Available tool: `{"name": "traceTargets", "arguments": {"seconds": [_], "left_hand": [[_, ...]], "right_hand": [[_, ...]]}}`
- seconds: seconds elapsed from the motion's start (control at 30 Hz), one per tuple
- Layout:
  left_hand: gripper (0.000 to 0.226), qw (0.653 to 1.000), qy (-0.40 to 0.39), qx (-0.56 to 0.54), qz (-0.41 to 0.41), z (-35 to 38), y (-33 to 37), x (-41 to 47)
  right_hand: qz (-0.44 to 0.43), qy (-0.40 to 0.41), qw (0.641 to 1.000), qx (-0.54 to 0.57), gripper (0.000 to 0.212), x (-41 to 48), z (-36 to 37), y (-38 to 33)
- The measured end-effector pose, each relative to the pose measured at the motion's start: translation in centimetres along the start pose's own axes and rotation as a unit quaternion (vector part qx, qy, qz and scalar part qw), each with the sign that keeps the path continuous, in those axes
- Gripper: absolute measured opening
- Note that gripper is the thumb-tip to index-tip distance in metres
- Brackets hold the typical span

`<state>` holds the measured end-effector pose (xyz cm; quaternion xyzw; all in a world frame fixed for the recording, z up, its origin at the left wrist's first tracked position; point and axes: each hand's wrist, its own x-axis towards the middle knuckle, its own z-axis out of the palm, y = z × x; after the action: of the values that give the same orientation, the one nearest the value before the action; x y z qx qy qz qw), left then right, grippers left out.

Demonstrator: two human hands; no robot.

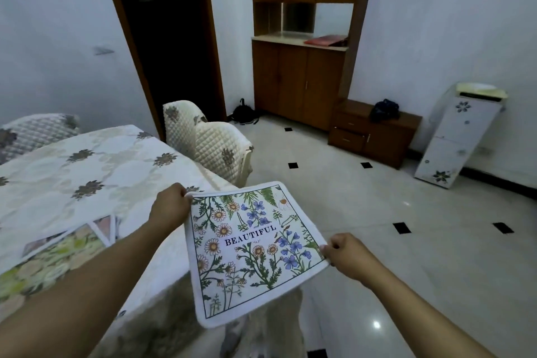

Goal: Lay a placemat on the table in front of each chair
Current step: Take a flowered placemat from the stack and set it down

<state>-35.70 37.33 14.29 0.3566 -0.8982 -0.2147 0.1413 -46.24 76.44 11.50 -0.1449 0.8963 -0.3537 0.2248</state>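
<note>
A white placemat (250,247) printed with flowers and the word BEAUTIFUL hangs in the air past the table's near right corner. My left hand (170,206) pinches its upper left corner and my right hand (347,256) pinches its right edge. The table (87,171) with a cream flowered cloth lies at the left. Other placemats (66,244) lie on it near my left forearm, partly hidden. Quilt-covered chairs (209,139) stand at the table's far right side, and another chair (35,131) at its far left.
A wooden cabinet (299,81) with a red item on its counter stands against the back wall, beside a dark open doorway (168,38). A low wooden drawer unit (374,131) and a leaning white panel (459,136) stand at the right. The tiled floor (406,227) is glossy.
</note>
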Motion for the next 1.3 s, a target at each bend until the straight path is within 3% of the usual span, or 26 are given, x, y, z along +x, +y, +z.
{"name": "traceTargets", "arguments": {"seconds": [0.43,0.77,1.0,1.3], "left_hand": [[0.012,0.999,-0.001,-0.006,-0.044,9.0,8.2,11.1],[0.014,0.996,-0.011,0.011,-0.093,13.7,13.7,20.0],[0.014,0.983,0.055,0.031,-0.173,15.0,18.1,25.0],[0.014,0.940,0.145,0.015,-0.309,14.2,20.5,27.5]], "right_hand": [[-0.003,-0.043,0.999,0.015,0.033,16.6,-8.9,4.8],[-0.029,-0.092,0.995,0.012,0.032,31.3,-15.0,4.4],[-0.092,-0.191,0.977,0.024,0.033,45.5,-19.8,2.8],[-0.172,-0.332,0.927,-0.034,0.029,61.9,-21.6,-6.3]]}}
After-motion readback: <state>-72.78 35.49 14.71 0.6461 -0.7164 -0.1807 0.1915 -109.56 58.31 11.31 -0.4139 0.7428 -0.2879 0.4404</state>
